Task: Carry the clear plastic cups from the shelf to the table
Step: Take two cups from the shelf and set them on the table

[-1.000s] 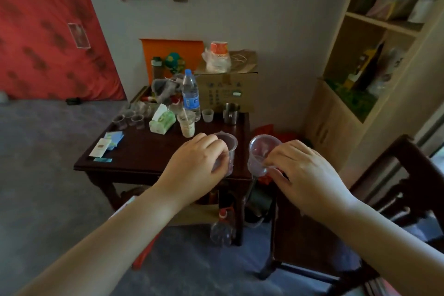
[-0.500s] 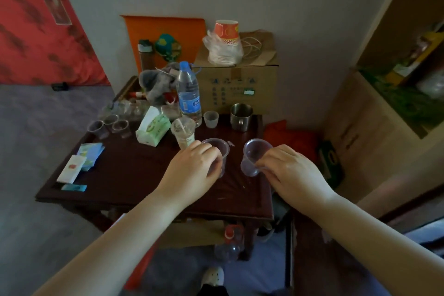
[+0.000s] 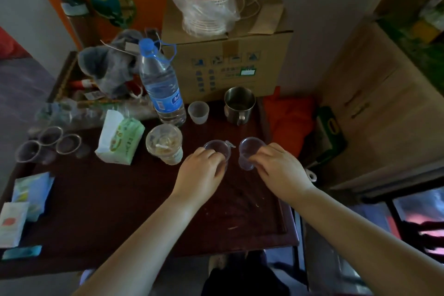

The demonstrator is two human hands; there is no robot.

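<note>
**Over the bench's right end: two cups coming down**

Over the dark wooden bench [image 3: 101, 202] I've got one clear plastic cup per hand. Left hand [image 3: 200, 175] is wrapped round the left cup [image 3: 217, 149], fingers curled against its wall, mouth up. Right hand [image 3: 280, 170] pinches the right cup [image 3: 249, 151] by its side; it's tilted, mouth tipped toward the far-left. Can't tell whether either base is touching the wood yet, since my hands cover both.

My read: this is the set-down step.

How to do it well:
- Level the right cup before letting go, else it likely rolls.
- Thin plastic, probably flexes, so a light squeeze only.
- Land both in the bare patch under my hands. The drink cup with the straw [image 3: 164, 144] sits just beside the left cup; the small translucent cup [image 3: 198, 112] and the steel mug [image 3: 239, 104] are a bit further back. Don't nudge them.
- Keep clear of the bench's right edge, which is near the right cup.
- Spread the fingers and lift straight up so the cups don't drag.

More clear cups [image 3: 49, 143] are already grouped at the far-left end, well apart from these two.
</note>
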